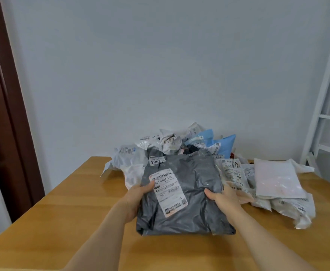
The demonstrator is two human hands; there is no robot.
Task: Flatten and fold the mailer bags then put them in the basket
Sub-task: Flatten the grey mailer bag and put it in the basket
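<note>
A large grey mailer bag point(187, 192) with a white shipping label is held up tilted over the wooden table point(62, 222). My left hand point(138, 196) grips its left edge, thumb on the label. My right hand point(222, 198) grips its right edge, thumb on the front. Behind it lies a heap of crumpled white, blue and grey mailer bags point(179, 141) against the wall. To the right, a flat white mailer point(275, 178) rests on top of other white bags point(293, 208). No basket is in view.
A dark brown door frame point(9, 114) stands at the left. A white metal ladder frame point(324, 106) stands at the right, beyond the table's corner. Bare wooden tabletop shows in front and to the left of the held bag.
</note>
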